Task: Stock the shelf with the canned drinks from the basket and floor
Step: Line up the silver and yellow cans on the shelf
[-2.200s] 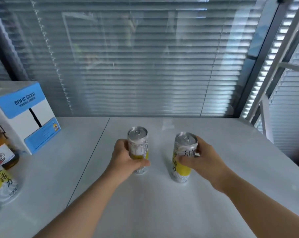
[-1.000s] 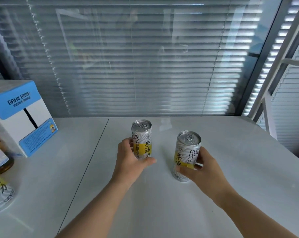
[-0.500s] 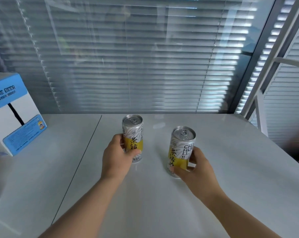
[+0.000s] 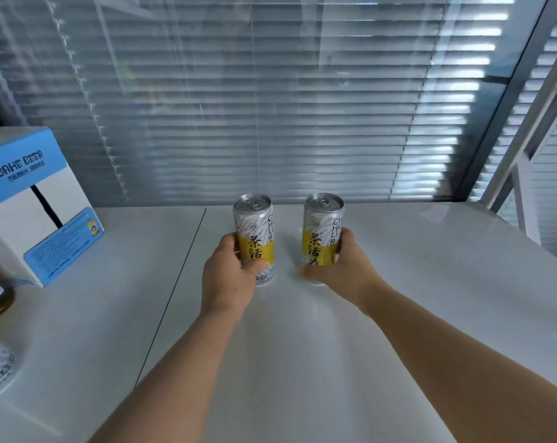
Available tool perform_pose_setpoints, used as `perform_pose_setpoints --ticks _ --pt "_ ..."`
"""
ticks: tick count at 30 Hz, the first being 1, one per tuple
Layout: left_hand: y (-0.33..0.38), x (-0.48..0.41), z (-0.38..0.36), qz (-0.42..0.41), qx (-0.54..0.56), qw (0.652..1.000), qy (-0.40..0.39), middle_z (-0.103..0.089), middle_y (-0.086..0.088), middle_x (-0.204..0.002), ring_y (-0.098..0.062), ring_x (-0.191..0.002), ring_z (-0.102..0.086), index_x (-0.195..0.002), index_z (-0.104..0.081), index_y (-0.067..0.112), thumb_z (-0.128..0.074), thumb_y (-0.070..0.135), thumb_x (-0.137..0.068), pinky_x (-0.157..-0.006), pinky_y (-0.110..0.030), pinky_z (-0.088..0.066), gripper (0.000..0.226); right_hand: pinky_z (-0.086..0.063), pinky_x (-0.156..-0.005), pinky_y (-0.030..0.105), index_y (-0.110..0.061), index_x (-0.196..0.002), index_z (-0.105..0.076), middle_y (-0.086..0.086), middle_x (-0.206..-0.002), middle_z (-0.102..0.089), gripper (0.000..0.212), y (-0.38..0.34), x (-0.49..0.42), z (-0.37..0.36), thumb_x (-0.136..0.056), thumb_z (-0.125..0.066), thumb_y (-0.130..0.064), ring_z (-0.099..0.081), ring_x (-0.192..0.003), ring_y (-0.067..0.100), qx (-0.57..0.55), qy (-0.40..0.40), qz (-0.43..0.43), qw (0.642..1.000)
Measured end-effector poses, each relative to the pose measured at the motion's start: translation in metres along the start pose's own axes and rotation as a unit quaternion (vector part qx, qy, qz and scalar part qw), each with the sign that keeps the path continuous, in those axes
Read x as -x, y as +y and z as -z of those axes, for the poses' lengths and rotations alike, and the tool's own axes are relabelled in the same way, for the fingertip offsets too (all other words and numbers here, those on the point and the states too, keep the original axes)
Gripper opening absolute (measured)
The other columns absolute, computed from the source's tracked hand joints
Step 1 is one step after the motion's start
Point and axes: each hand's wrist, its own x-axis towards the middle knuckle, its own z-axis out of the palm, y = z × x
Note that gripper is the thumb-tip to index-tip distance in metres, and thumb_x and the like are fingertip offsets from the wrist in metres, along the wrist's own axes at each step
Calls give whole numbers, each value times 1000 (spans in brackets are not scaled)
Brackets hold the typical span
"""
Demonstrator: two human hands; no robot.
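Bright daylight through blinds point(image 4: 270, 123), soft sheen on shelf point(image 4: 302, 362), warped blurry edges.

I've got one view only: head-worn, wide-angle, above the near side of the white shelf point(image 4: 430, 298). It faces forward and down toward the shelf's far edge and the blinds point(image 4: 270, 123) behind. Near: the shelf fills the lower half. Straight lines bow at the sides.

Left can point(image 4: 255, 233), gripped by the left hand point(image 4: 227, 278): shiny bare metal lid above the grip, glossy printed wall. Right can point(image 4: 322, 230), in the right hand point(image 4: 346, 266): likewise. Shelf point(image 4: 302, 362) beneath: smooth, glossy white. Box point(image 4: 37, 203) leftward: matt cardboard.
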Motion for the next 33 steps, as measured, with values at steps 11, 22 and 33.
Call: perform_pose_setpoints --ticks 11,22,33 --pt "-4 -11 0 -13 3 1000 -11 -68 0 -104 -17 -94 -64 -119 -57 14 -76 12 -75 -80 -22 -42 48 -48 -81 28 -21 -120 -55 -6 -107 -65 63 2 -11 3 -66 -87 -19 -62 -97 15 11 28 23 999" --pt "-6 -9 0 -24 11 999 -17 -64 5 -97 -13 -89 -60 -117 -57 14 -76 11 -76 -81 -23 -43 45 -50 -81 27 -21 -116 -58 -4 -107 -68 56 7 -14 -6 -68 -85 -12 -64 -98 15 -27 -2 31 999" --pt "-7 -8 0 -29 10 999 -19 -59 9 -96 -9 -89 -56 -121 -55 15 -75 10 -78 -81 -20 -38 48 -49 -85 29 -22 -122 -55 -5 -111 -67 55 10 -18 -6 -74 -81 -12 -63 -102 16 -29 -22 25 999"
